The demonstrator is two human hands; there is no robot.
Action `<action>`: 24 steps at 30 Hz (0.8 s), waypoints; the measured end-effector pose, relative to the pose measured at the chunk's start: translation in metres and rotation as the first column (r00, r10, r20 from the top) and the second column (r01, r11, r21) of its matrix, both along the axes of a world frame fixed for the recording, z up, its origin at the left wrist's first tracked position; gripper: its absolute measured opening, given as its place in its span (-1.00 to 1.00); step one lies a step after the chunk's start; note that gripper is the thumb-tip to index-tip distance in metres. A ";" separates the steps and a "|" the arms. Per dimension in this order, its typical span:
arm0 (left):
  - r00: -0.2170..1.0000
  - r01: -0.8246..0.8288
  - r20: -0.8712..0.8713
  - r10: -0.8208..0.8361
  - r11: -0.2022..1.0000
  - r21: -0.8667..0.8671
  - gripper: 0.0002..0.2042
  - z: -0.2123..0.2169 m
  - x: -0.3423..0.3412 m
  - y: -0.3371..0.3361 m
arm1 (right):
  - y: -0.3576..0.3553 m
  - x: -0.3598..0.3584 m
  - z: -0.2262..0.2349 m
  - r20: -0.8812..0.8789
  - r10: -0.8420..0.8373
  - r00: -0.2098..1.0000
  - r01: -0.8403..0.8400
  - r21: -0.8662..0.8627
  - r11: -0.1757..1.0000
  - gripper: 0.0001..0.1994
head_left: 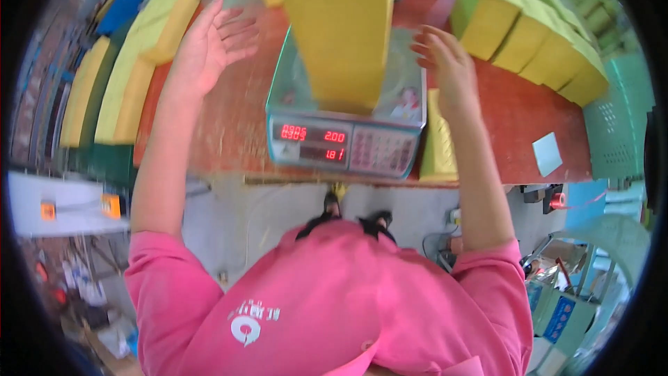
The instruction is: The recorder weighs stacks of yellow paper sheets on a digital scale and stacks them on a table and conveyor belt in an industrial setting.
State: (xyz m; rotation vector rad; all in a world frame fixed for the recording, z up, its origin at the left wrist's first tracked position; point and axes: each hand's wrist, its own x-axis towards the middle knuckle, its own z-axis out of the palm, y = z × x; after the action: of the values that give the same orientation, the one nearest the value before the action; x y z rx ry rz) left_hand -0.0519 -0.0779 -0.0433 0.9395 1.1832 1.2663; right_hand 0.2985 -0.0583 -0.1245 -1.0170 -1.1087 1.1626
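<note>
block (339,38): tall, yellow, standing on the scale (348,145) at the near edge of the bench (226,129)
left hand (214,45): open, fingers spread, empty, apart from the block
right hand (450,66): half open, fingers loosely bent, seemingly empty, also apart
weighing: best done hands-off, reading only once the red display (308,143) settles

scale display (311,143): red digits | pink shirt (334,296): white lettering, round emblem
</note>
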 end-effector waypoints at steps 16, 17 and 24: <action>0.774 0.574 -0.075 -0.628 0.747 -0.334 -0.47 0.010 0.052 0.077 | -0.112 -0.030 -0.049 0.151 -0.325 0.934 0.316 0.080 0.945 -0.60; 0.779 0.570 -0.065 -0.624 0.747 -0.342 -0.46 0.014 0.058 0.075 | -0.141 -0.030 -0.047 0.116 -0.267 0.957 0.274 -0.049 0.961 -0.58; 0.817 0.522 -0.106 -0.567 0.805 -0.282 -0.46 0.006 0.073 0.084 | -0.135 -0.054 -0.102 -0.806 -0.012 0.591 -0.431 -0.328 0.841 -0.60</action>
State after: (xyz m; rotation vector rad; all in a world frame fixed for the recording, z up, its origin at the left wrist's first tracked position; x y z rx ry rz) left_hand 0.0209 0.0059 -0.0373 1.1299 1.0664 0.5616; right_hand 0.2447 -0.1928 -0.2266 -0.5849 -0.1905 1.9242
